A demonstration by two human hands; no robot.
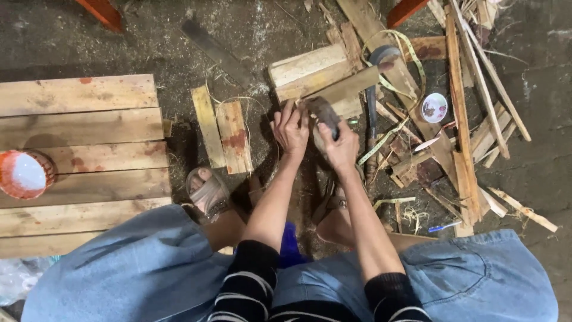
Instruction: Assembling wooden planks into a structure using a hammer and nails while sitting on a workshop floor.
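Two hands meet at the middle of the frame over a dark, rounded tool: the left hand curls its fingers against a pale wood piece beside it, and the right hand is wrapped tight around the tool. Wood offcuts litter the floor at right; a plank pallet carrying an orange basket lies at left.
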